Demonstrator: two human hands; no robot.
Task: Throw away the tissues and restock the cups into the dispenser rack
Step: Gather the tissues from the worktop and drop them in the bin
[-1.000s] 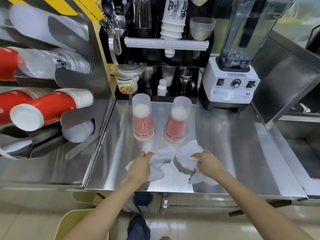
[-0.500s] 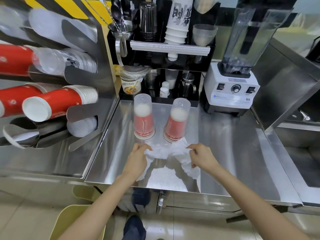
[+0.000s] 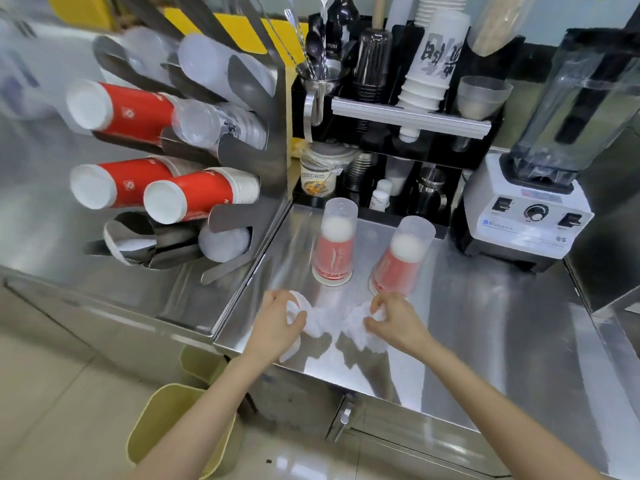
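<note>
White crumpled tissues (image 3: 327, 322) lie bunched on the steel counter between my hands. My left hand (image 3: 275, 320) grips their left end and my right hand (image 3: 394, 322) grips their right end. Just behind stand two upside-down cup stacks, each a red paper cup under a clear plastic cup: the left stack (image 3: 335, 251) and the right stack (image 3: 401, 258), which leans. The steel dispenser rack (image 3: 242, 216) on the left holds red cup stacks (image 3: 194, 197) and clear cup stacks (image 3: 214, 124) lying in its slots.
A white blender (image 3: 530, 209) stands at the back right. A black organiser (image 3: 398, 116) with cups, spoons and jars fills the back. A yellow-green bin (image 3: 173, 424) sits on the floor below the counter's front edge (image 3: 311, 368), left of my left arm.
My hands have drawn the spread tissues together into a bunched wad and shifted toward the counter's left front. The view has swung left, showing more of the rack and the bin.
</note>
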